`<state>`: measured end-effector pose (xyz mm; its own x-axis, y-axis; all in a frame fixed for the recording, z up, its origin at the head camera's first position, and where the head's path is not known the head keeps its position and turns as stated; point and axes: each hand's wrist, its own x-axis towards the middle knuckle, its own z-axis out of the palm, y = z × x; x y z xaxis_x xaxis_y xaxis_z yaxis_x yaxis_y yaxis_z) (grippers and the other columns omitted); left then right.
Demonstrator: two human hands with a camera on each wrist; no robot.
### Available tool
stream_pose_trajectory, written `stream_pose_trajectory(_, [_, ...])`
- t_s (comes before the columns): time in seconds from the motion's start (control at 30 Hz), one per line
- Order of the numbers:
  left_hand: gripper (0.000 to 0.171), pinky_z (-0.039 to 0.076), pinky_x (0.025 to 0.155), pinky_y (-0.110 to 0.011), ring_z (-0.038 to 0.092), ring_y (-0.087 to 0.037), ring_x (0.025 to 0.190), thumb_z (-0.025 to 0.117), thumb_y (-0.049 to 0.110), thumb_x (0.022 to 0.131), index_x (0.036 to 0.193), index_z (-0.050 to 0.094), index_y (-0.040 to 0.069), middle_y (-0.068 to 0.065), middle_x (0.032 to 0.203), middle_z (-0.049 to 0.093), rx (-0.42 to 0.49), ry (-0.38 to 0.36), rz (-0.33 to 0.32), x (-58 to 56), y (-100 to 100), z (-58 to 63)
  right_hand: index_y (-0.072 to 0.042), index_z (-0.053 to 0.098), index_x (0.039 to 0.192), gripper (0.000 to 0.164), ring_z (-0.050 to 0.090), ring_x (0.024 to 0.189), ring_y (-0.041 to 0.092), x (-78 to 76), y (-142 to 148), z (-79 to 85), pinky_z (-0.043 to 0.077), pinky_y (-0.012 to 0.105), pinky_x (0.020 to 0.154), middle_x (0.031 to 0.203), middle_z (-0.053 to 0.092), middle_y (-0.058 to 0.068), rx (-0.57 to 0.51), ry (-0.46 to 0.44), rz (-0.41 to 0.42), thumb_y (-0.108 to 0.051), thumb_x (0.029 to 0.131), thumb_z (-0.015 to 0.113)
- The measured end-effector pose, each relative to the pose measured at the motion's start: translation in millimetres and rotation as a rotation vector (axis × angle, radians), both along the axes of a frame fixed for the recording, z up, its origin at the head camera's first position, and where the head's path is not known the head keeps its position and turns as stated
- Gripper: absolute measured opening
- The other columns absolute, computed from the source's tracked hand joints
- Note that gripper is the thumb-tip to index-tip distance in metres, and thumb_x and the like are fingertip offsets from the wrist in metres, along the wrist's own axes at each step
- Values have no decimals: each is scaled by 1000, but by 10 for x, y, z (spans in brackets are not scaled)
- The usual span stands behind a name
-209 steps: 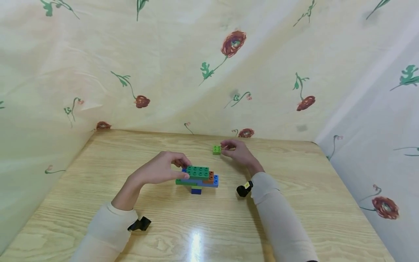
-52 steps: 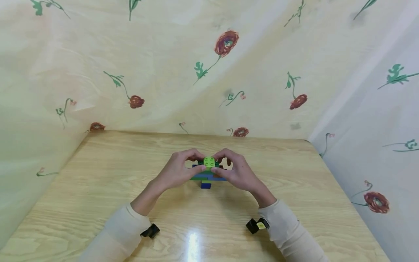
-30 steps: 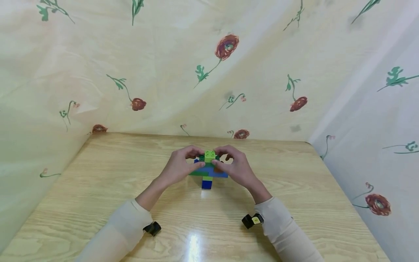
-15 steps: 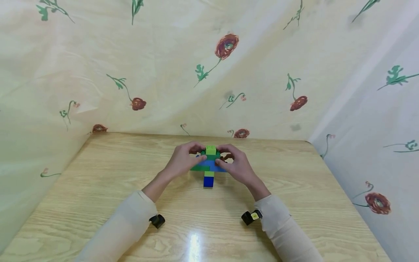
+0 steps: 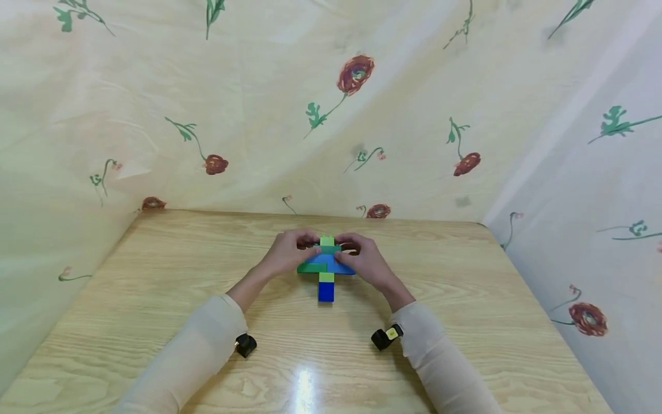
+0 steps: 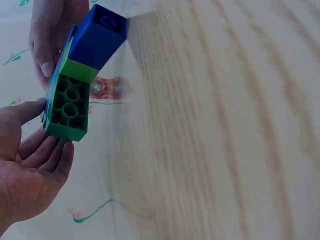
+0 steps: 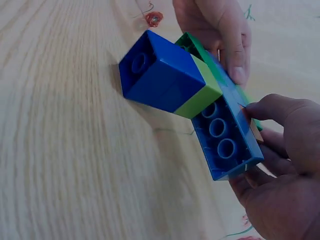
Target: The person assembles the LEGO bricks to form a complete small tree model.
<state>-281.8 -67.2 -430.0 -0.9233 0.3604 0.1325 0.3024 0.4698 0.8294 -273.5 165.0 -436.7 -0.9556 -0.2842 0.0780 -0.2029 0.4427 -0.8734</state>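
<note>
A model of stacked toy building bricks (image 5: 315, 268) is tilted back between my two hands in the head view. Its blue stem (image 5: 326, 291) points toward me, under a lime piece; wider green and blue bricks spread above, and a lime brick (image 5: 327, 241) tops it. My left hand (image 5: 288, 253) pinches the left side, thumb in front and fingers behind. On the right side my right hand (image 5: 366, 261) grips likewise. The wrist views show hollow undersides of a green brick (image 6: 67, 127) and a blue brick (image 7: 225, 145). An orange brick (image 7: 256, 131) is mostly hidden by my right thumb.
Below lies a wood-grain table (image 5: 320, 356). A flower-printed cloth (image 5: 258, 115) hangs behind the table and along both sides. Black wrist cameras (image 5: 383, 339) sit by the cuffs.
Earlier my right hand was beside the lime brick on the table. That brick has since gone on top of the model. Over the last second the model has tipped backward in both hands.
</note>
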Motion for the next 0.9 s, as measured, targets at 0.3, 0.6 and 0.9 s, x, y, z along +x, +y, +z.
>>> stream_pose_trajectory(0.3, [29,55,101,-44,70,-25,111,70,24,99,121,74,5,-10,116,76,-61,-65,-20,-109,46,-139,-10,65,135,36,61,120,25,-81,23,-94,50,40,106,133,65,11,-28,-230,-25,-17,100,68])
stream_pose_trajectory(0.6, [28,53,104,-44,69,-26,113,69,23,99,120,74,5,-10,117,76,-62,-113,-2,-117,41,-227,-10,66,134,35,61,116,24,-79,-12,-178,48,38,104,132,66,11,-3,-250,-40,-17,100,68])
stream_pose_trajectory(0.9, [28,53,104,-45,68,-25,114,69,24,100,121,73,7,-9,118,75,-52,-115,-4,-130,24,-271,-11,66,134,35,60,119,25,-70,-25,-166,47,43,108,134,66,10,31,-213,-28,-18,100,67])
